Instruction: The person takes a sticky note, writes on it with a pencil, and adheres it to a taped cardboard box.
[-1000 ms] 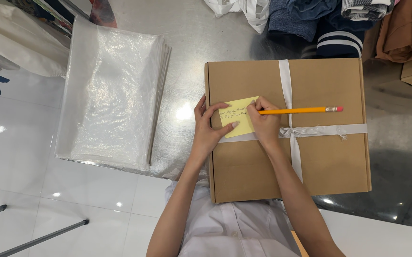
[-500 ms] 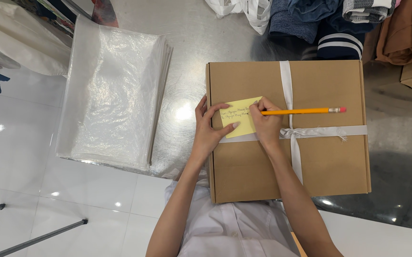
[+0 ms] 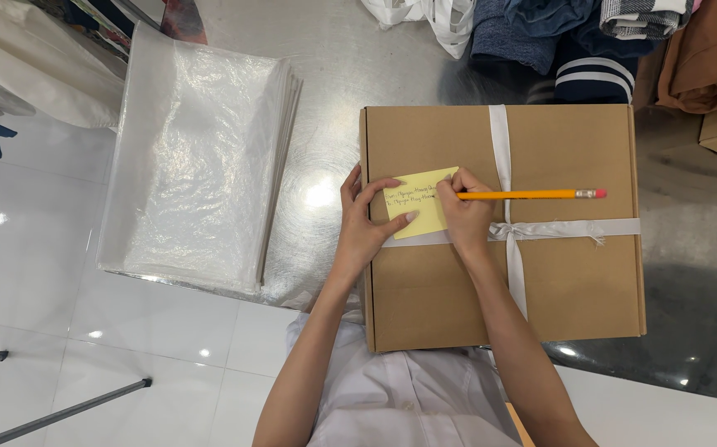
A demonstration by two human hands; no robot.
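From above the person's head, the look is straight down onto a brown cardboard box lying flat on a shiny metal table, tied crosswise with a pale ribbon knotted a little right of centre. A yellow sticky note sits on the lid near its left edge, just beside the upright band of ribbon. The left hand lies spread on the box, fingers apart, fingertips pinning the note's left and lower edges. The right hand has its fingers closed around a yellow pencil, tip on the note's upper right, eraser pointing right across the ribbon. It looks like writing is under way on the note, with two lines showing. To the left lies a stack of clear plastic bags; folded clothes crowd the far edge.
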